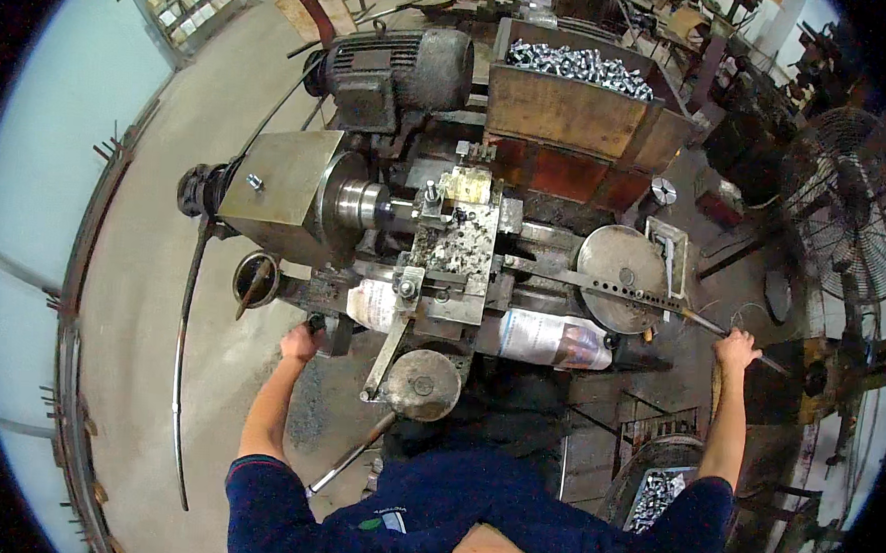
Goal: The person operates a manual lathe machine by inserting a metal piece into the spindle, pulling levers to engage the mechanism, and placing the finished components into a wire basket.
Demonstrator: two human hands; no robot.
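A small metal lathe stands before me, its round spindle chuck point(355, 204) facing right toward a chip-covered cross slide point(455, 242). My right hand point(737, 349) is closed around a long metal lever point(633, 292) with a row of holes, reaching right from the lathe bed. On the left, my left hand point(301, 342) closes on a small dark knob point(315, 322) at the machine's front; its fingers partly hide it. Close by that hand is a round cup point(258, 279) with a brush-like wooden handle in it. Nearest my body sits a round handwheel disc point(422, 385).
Behind the lathe are a motor point(404, 69) and a rusty bin point(562, 108) heaped with small shiny metal parts. A large disc point(619, 271) lies under the lever. A caged fan point(843, 202) stands at right; a tray of metal parts point(659, 496) sits low by my right arm.
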